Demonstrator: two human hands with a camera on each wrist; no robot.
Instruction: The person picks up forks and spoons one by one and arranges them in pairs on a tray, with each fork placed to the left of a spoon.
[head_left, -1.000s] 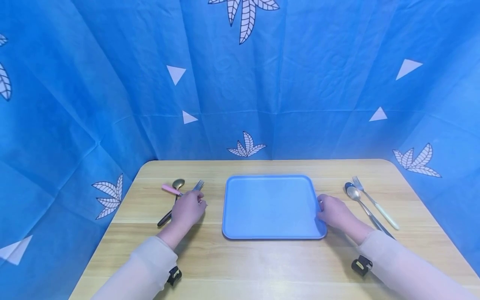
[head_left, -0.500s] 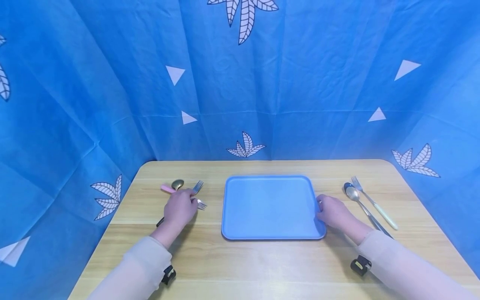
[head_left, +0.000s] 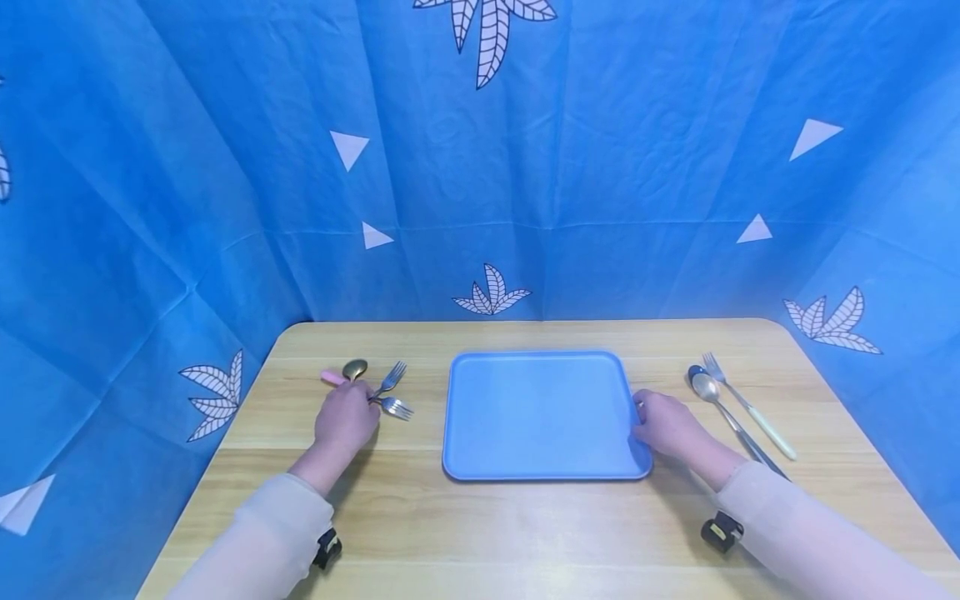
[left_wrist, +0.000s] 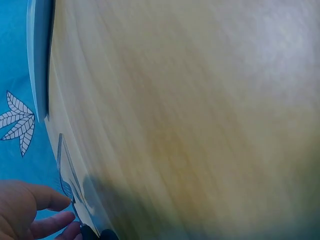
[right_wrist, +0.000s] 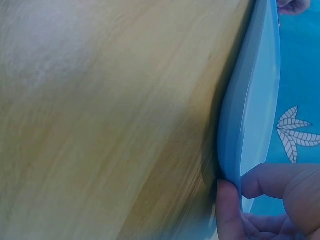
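Note:
My left hand (head_left: pixel 347 423) is over a group of cutlery at the left of the table, its loosely bent fingers at the handles. Two forks show past the fingertips, an upper fork (head_left: pixel 393 377) and a lower fork (head_left: pixel 395 408). A gold-coloured spoon (head_left: pixel 355 369) and a pink handle (head_left: pixel 333 377) lie just beyond the hand, which hides the other parts. In the left wrist view, gaps show between the fingers (left_wrist: pixel 52 197). On the other side, my right hand (head_left: pixel 670 427) pinches the right rim of a blue tray (head_left: pixel 540 417), thumb outside and index finger inside.
Right of the tray lie a fork with a pale green handle (head_left: pixel 772 432), a silver spoon (head_left: pixel 707 387) and a dark spoon (head_left: pixel 695 370), partly overlapping. A blue patterned cloth (head_left: pixel 637 167) hangs behind and beside the wooden table (head_left: pixel 525 533).
My left hand has drawn back to the left and slightly toward me over the cutlery, uncovering both forks' heads while covering the dark handle. The right hand and the tray have stayed put.

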